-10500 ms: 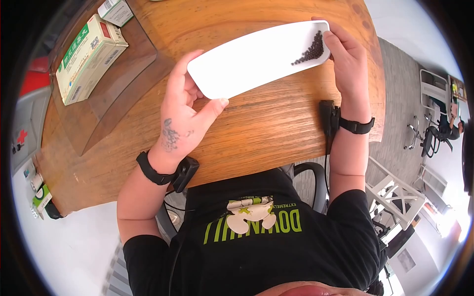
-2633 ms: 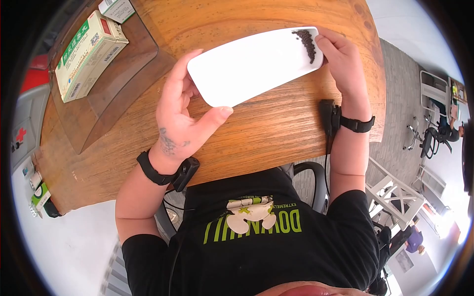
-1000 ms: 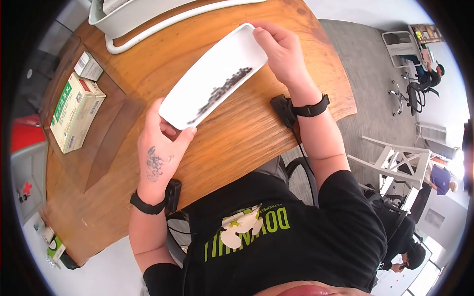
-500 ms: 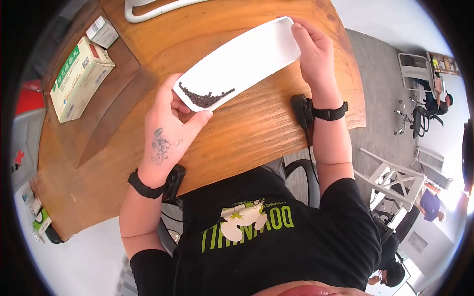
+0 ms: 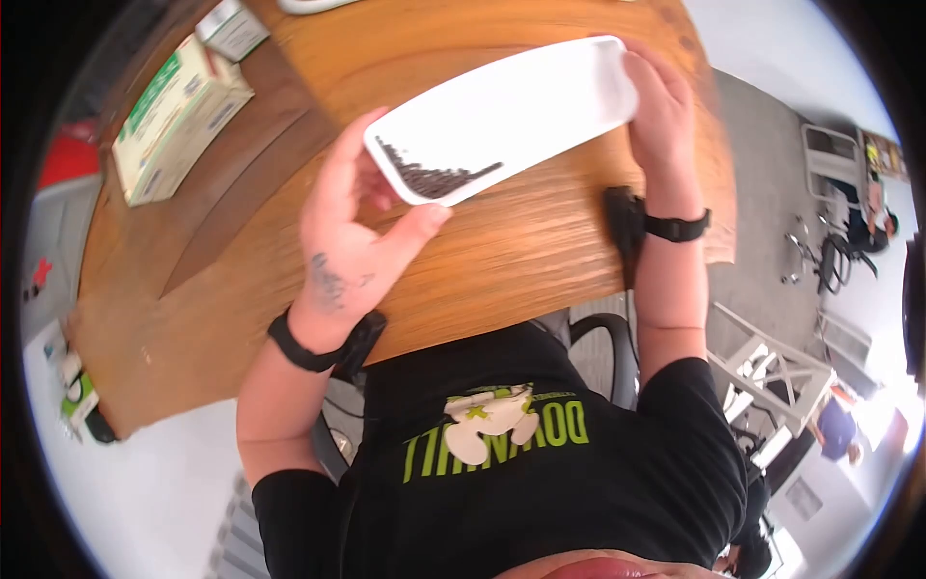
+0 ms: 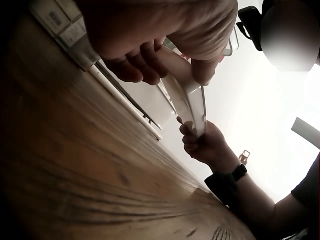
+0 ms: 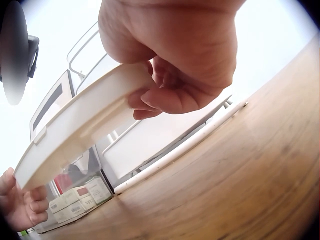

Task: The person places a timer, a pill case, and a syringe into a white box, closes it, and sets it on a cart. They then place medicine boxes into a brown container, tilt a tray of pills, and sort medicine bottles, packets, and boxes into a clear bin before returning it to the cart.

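A long white shallow tray [image 5: 511, 101] is held up above the table by its two ends. Small dark round pellets [image 5: 434, 181] lie heaped in its left end, trailing along the near edge. My left hand [image 5: 352, 227] grips that left end, thumb at the near corner and fingers around the outside. At the far right end, my right hand [image 5: 664, 111] pinches the rim with the thumb on top. In the right wrist view its fingers curl beneath the tray [image 7: 80, 117], and the tray's underside shows above the wood.
Beneath is a wooden table [image 5: 521, 246]. On its left, a cream and green box [image 5: 178, 125] and a smaller white box [image 5: 231, 31] stand on a translucent brown sheet [image 5: 256, 140]. A white rack [image 7: 155, 135] stands at the back. Other people are in the background.
The pellets have rolled from the tray's right end, along its near edge, to the left end. Over the last second the tray has shifted right in the head view, which has turned too.
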Available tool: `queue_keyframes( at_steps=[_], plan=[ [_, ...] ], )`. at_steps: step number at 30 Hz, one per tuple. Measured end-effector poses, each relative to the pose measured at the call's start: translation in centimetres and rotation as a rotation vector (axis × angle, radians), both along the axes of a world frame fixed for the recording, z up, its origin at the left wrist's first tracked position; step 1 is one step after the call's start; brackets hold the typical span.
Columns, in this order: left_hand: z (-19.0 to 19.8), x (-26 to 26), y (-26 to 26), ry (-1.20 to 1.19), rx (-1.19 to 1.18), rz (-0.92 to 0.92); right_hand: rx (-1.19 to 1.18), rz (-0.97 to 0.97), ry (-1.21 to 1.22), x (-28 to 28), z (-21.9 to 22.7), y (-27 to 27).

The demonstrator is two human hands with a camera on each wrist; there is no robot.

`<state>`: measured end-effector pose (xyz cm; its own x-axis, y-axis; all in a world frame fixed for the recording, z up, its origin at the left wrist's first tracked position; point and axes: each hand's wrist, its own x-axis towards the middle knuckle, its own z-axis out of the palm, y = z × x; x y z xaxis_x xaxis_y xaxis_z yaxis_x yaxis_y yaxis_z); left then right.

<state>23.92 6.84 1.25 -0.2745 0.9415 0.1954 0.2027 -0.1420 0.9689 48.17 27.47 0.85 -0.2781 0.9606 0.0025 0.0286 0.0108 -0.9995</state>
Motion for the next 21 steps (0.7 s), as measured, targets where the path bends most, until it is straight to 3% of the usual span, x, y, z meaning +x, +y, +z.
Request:
queue_keyframes(
  at_steps=[11, 21],
  plan=[
    [-0.08, -0.52, -0.09, 0.051, 0.097, 0.003, 0.012, 0.146, -0.156, -0.71, 0.64, -0.7],
    [0.28, -0.62, 0.05, 0.11, 0.133, -0.015, -0.033, 0.142, -0.148, -0.08, 0.06, -0.24]
  ],
)
